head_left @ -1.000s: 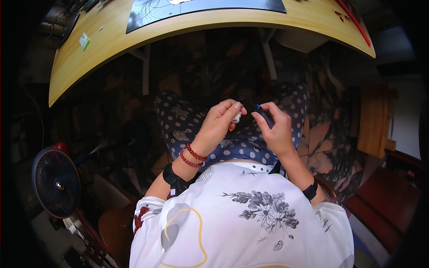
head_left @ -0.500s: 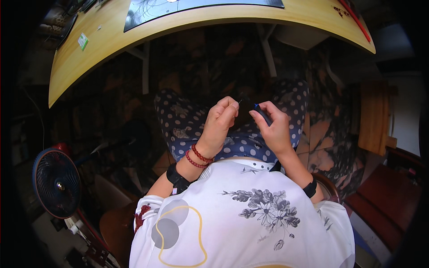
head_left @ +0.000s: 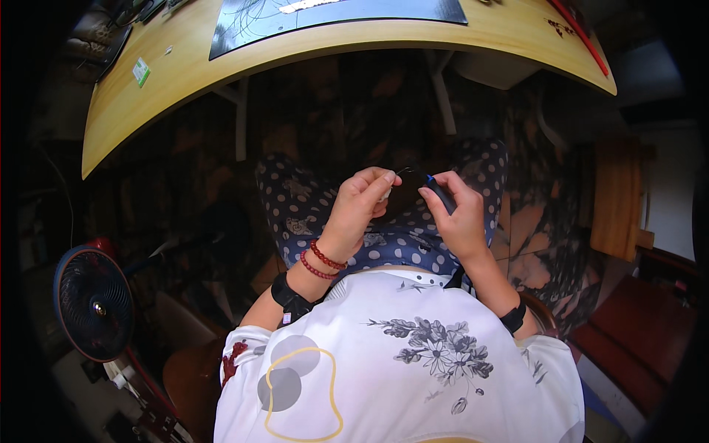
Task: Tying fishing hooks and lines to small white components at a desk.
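Above my lap, my left hand (head_left: 357, 201) is closed in a pinch, thumb against the forefinger. From its fingertips a thin dark strand (head_left: 405, 170) sticks out toward the right; its kind is too small to make out. A small whitish bit (head_left: 385, 195) shows under the thumb. My right hand (head_left: 463, 215) is wrapped round a dark, thick-handled tool (head_left: 442, 196) with a blue collar near its upper end. That end tilts up and left, close to the strand. Whether the tool and the strand touch, I cannot tell.
Ahead is a curved-looking wooden table (head_left: 177, 96) with a dark glossy mat (head_left: 340, 18), a green-and-white packet (head_left: 141, 71) and a red stick-like thing (head_left: 580, 37). A fan (head_left: 94, 304) stands at the left. Reddish-brown furniture (head_left: 635, 340) is at the right.
Both hands have shifted slightly, the right one a little right and down with the tool. More of the strand and the whitish bit now show at my left fingers.
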`<state>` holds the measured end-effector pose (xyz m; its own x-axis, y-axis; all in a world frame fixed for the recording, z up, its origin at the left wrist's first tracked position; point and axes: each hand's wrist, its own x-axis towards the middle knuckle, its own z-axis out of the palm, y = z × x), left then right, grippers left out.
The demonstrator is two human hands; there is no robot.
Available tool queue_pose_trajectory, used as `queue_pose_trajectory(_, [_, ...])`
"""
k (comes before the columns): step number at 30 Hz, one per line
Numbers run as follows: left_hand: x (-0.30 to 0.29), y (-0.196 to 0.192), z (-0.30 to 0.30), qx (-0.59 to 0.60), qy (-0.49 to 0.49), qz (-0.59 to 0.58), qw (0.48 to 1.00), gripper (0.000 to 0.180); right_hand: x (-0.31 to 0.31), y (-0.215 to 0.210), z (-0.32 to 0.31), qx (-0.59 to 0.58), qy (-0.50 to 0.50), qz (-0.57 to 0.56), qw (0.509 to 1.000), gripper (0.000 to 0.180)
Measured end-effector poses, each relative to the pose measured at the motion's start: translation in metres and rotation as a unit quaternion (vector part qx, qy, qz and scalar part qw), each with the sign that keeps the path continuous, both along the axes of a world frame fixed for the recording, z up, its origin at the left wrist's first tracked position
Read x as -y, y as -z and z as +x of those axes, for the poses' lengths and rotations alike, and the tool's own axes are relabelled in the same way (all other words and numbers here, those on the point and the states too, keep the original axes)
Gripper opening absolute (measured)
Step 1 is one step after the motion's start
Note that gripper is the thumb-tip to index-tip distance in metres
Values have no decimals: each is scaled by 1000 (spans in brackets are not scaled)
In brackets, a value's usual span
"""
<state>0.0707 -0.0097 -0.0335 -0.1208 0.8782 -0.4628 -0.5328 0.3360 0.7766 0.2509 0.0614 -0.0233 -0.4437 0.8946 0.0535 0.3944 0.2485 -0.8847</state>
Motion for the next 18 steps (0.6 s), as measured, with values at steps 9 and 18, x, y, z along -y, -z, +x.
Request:
queue_pose_trajectory(9, [-3,-10,-6,-86,-31,-14,996,18,0,-6,-1,-3,-18,-7,1000,17])
queue_pose_trajectory(18, [0,-7,-5,-160,-19,8,987,22,1,-11,-3,3,-28,-12,1000,18])
